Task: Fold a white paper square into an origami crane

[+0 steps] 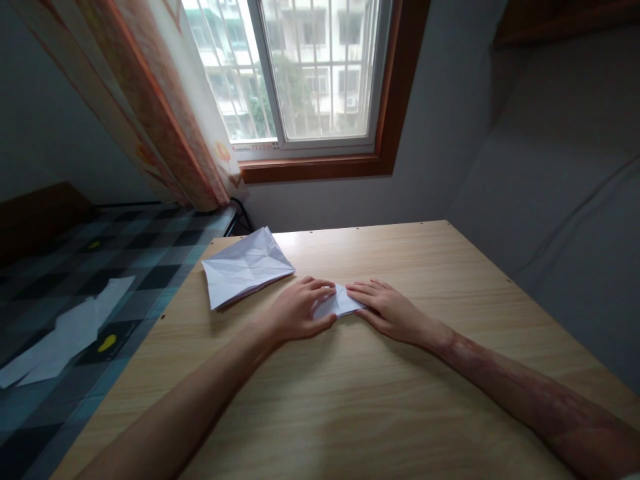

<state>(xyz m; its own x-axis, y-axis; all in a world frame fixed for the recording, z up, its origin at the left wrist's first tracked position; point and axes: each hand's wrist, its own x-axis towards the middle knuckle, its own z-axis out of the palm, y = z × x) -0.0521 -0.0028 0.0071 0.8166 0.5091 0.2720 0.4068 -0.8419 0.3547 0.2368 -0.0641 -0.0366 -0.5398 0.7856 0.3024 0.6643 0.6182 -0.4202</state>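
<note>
A small piece of folded white paper point(340, 302) lies on the wooden table between my two hands. My left hand point(305, 308) curls around its left end, fingers at the far edge and thumb along the near edge. On the right end rests my right hand point(383, 305), its fingers laid over the top and its thumb by the near edge. Both hands hold the paper down against the tabletop, and its two ends are partly hidden beneath them. Creases run across the part that shows.
Beyond my left hand, a larger creased stack of white paper point(247, 263) lies on the table point(350, 400). To the left, white paper pieces point(75, 333) lie on a checked bedspread point(165, 247). A window point(325, 73) and a curtain point(165, 113) stand behind.
</note>
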